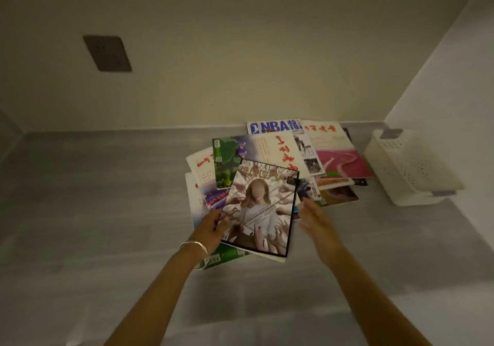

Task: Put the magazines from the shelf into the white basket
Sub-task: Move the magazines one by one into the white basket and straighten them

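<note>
Left grip [213, 225] pinching the top magazine [260, 209] by its near-left edge; right grip [315, 220] spread, just beside it. Pile [267, 158] underneath on the shelf [107, 185], white basket [409, 166] far right (apparently empty). One-edged hold: could sag, slip.

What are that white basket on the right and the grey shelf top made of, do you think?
The white perforated basket looks like moulded plastic with a matte finish: rows of small punched holes, thin walls, rounded corners. The grey shelf surface seems to be laminate or a coated board with a faint streaked, brushed-looking pattern and a dull sheen; the dim light leaves that open.
</note>
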A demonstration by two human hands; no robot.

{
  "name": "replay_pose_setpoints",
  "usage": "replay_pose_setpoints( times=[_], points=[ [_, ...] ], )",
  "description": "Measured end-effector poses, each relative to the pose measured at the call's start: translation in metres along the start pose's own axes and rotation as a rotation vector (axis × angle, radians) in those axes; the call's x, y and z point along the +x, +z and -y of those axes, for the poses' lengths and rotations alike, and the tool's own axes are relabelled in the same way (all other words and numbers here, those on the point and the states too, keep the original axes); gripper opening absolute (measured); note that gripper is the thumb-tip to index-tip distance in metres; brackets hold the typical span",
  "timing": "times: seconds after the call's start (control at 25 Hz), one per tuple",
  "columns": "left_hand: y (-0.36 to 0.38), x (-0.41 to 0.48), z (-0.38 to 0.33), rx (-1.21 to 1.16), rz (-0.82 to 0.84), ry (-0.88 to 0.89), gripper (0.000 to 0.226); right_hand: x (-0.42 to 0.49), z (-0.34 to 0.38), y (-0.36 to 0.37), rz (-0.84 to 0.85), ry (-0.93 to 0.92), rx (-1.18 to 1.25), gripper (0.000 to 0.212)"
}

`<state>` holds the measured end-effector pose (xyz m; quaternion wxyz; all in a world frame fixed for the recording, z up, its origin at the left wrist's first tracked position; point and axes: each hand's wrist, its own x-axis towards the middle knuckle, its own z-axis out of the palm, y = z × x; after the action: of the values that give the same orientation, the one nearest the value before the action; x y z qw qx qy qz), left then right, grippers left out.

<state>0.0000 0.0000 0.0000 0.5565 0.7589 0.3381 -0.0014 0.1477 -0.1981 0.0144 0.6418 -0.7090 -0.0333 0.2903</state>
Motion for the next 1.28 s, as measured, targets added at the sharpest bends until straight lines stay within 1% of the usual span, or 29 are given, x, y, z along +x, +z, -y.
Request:
replay_pose_setpoints(
  times=[0.04,0.12,0.16,0.28,0.36,0.44,0.52,0.56,0.68,0.76,0.84,0.96,1.12,1.28],
  points=[
    [0.004,0.007,0.003,0.004,0.007,-0.019,0.033,0.001,-0.008,0.004,-0.012,0.035,-0.018,0.039],
    [0.009,0.018,0.007,0.03,-0.003,-0.024,0.032,0.007,-0.02,0.01,0.019,0.045,-0.054,0.029],
    [0.009,0.023,0.007,0.042,-0.023,-0.022,0.032,0.008,-0.025,0.013,0.037,0.05,-0.035,0.027],
    [0.009,0.031,0.015,0.106,-0.066,-0.005,0.033,0.013,-0.035,0.019,0.007,0.028,0.033,0.029],
    [0.008,0.035,0.014,0.108,-0.049,-0.02,0.033,0.016,-0.035,0.021,-0.029,0.003,0.061,0.029],
    [0.011,0.036,0.008,0.048,0.016,-0.045,0.03,0.015,-0.035,0.02,-0.051,0.046,0.058,0.025],
    [0.015,0.032,-0.003,-0.062,0.042,-0.02,0.018,0.012,-0.033,0.011,-0.068,0.101,0.03,0.025],
    [0.016,0.03,-0.011,-0.128,0.046,-0.004,0.012,0.01,-0.03,0.004,-0.06,0.093,0.044,0.026],
    [0.019,0.032,-0.048,-0.249,0.101,0.078,0.017,0.0,-0.005,-0.022,-0.012,-0.032,0.144,0.029],
    [0.029,0.037,-0.085,-0.303,0.177,0.135,0.014,-0.005,0.023,-0.049,-0.03,-0.124,0.174,0.03],
    [0.045,0.044,-0.127,-0.333,0.229,0.177,0.019,-0.004,0.053,-0.082,-0.066,-0.2,0.141,0.029],
    [0.085,0.057,-0.193,-0.324,0.297,0.261,0.021,0.005,0.102,-0.147,-0.131,-0.254,0.07,0.024],
    [0.154,0.091,-0.279,-0.187,0.287,0.401,0.024,0.018,0.156,-0.247,-0.163,-0.336,-0.087,0.027],
    [0.223,0.128,-0.348,-0.067,0.251,0.565,0.04,0.042,0.181,-0.324,-0.182,-0.403,-0.075,0.029]
  ],
)
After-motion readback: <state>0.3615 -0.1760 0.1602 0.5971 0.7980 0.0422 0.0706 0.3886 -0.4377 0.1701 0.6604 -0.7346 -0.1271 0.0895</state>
